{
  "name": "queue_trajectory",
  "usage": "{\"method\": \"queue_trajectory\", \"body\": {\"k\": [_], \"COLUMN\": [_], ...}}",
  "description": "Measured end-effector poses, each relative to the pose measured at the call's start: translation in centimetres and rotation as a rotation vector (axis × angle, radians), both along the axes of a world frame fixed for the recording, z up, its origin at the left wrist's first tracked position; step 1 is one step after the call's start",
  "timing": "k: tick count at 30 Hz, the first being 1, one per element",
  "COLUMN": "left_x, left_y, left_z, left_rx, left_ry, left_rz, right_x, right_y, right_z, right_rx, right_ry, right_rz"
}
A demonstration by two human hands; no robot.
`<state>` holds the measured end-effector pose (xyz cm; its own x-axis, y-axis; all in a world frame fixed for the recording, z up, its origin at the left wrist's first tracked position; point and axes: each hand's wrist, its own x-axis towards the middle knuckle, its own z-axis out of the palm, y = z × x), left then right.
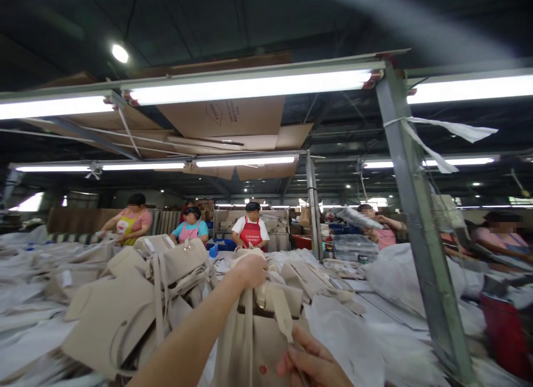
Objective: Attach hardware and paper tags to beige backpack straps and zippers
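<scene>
A beige handbag (pixel 266 340) stands upright on the table right in front of me, with a small metal clasp on its front. My left hand (pixel 252 271) is closed at the top of this bag, its fingertips partly hidden. Below that hand a narrow strap (pixel 249 326) hangs down the bag's front. Lower and to the right, my right hand (pixel 310 356) pinches a beige strap with a wide tab (pixel 283 312), which points up across the bag. A small red mark (pixel 262 370) shows low on the bag.
More beige bags (pixel 112 315) are piled to the left, and others (pixel 312 279) lie behind mine. White wrapping sheets (pixel 341 337) cover the right side. A metal post (pixel 425 237) rises at the right, near a red object (pixel 502 334). Several co-workers (pixel 251 231) are across the table.
</scene>
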<state>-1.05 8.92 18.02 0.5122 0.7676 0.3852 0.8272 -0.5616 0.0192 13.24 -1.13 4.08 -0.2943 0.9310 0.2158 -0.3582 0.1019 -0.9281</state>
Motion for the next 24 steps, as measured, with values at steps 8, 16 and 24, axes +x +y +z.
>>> {"method": "queue_trajectory", "body": {"k": [8,16,24], "left_x": [0.1,-1.5,-2.7], "left_y": [1.8,2.2,2.9], "left_z": [-1.2,-1.9,-5.0], "left_rx": [-0.022,-0.024,-0.24], "left_ry": [0.086,-0.022,-0.357], "left_rz": [-0.063,-0.063,-0.22], "right_x": [-0.4,-2.4,-3.6], "right_y": [0.3,1.4,0.5], "right_z": [2.0,2.8,4.5], "right_rx": [-0.165,0.079,0.118], "right_ry": [0.239,0.003,-0.453], "right_rz": [-0.004,-0.206,-0.291]}}
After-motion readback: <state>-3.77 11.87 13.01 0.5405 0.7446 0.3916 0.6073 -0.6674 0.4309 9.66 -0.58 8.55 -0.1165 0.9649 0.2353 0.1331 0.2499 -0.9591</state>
